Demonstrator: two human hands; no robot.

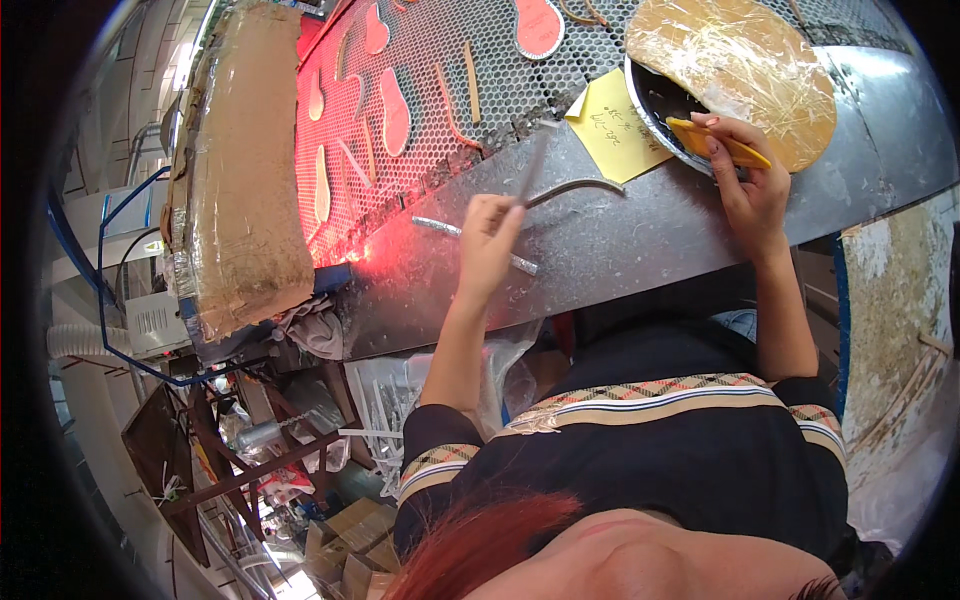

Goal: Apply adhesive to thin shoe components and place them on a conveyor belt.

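Note:
My left hand (488, 245), fingers closed, pinches a thin greyish strip (536, 163) above the metal table; its upper part is smeared by motion. Below that hand a speckled silvery strip (437, 226) lies on the table, and a curved strip (590, 184) lies just beyond. My right hand (752, 195) grips a flat yellow tool (735, 148), perhaps a brush; its working end cannot be made out. It is over the near rim of a round metal bowl (640, 105) with a dark inside. A brown board with clear wrap (745, 70) covers much of the bowl.
A yellow note (612, 135) lies left of the bowl. On the mesh conveyor belt (430, 50) beyond are several pink insole-shaped pieces (396, 115) and thin strips, lit red at the left. A taped cardboard cover (240, 170) stands left. The metal table's (400, 310) front edge runs before me.

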